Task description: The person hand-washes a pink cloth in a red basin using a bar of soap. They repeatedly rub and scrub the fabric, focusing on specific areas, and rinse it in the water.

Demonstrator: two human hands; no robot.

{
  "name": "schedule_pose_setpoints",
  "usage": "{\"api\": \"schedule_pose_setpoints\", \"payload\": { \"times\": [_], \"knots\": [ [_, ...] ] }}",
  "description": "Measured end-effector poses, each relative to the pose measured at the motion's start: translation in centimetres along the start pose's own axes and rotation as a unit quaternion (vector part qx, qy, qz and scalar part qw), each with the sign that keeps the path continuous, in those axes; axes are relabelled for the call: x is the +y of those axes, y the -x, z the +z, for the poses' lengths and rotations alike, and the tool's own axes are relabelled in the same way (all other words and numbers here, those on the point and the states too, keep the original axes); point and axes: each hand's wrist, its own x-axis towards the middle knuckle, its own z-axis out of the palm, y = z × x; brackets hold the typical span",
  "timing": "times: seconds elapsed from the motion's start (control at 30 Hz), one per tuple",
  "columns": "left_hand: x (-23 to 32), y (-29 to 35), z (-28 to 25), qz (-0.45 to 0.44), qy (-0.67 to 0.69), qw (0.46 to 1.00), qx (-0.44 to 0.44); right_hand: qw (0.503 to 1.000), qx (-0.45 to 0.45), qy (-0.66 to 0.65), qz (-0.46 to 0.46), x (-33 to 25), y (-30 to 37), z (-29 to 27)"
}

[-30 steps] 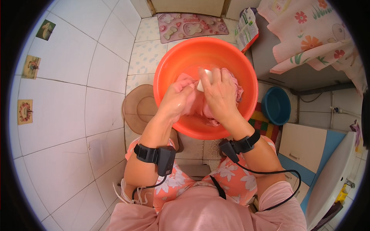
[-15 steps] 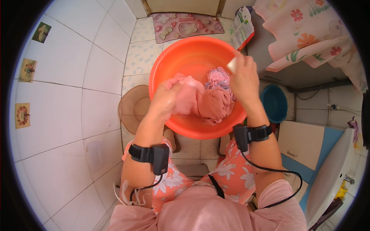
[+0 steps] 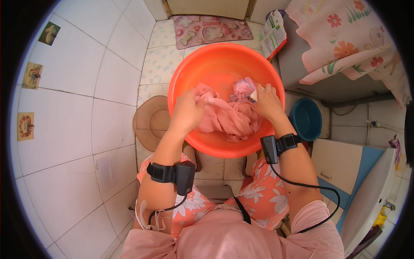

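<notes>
While the left hand (image 3: 188, 113) grips the left edge of a pink cloth (image 3: 220, 114), its fingers bent into the fabric, the right hand (image 3: 268, 101) pinches a small white block (image 3: 254, 95) between its fingers; the block, mostly covered by that hand, is at the right of the cloth.

The pink cloth lies crumpled inside a wide orange tub (image 3: 215, 58); a pink-and-purple cloth (image 3: 243, 87) is bunched at its far right side, touching it, near the right hand; both hands are inside the tub's rim as seen from above, left and right of the cloth.

Each forearm wears a black strap with a box, 2 in all; a blue basin (image 3: 306, 118) stands on the floor just right of the tub; a pink mat (image 3: 211, 32) lies on the far side, near a door; 3 small pictures hang on the tiled left wall (image 3: 64, 125); a flowered cloth (image 3: 345, 47) drapes at the far right.
</notes>
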Motion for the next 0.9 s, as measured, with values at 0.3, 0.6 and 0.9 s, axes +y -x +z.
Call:
{"api": "schedule_pose_setpoints", "payload": {
  "times": [0.3,0.6,0.9],
  "knots": [
    [1.1,0.0,-0.3,-0.056,0.230,0.971,-0.034,1.000,0.019,-0.013,-0.018,0.5,-0.7,2.6],
    [1.4,-0.1,-0.9,-0.055,0.322,0.934,-0.147,0.973,0.148,-0.051,-0.172,-3.5,-0.5,-1.7],
    [1.1,-0.5,-0.9,-0.059,0.287,0.941,-0.167,0.836,-0.124,-0.509,-0.163,-5.5,-0.1,-3.3]
  ]
}}
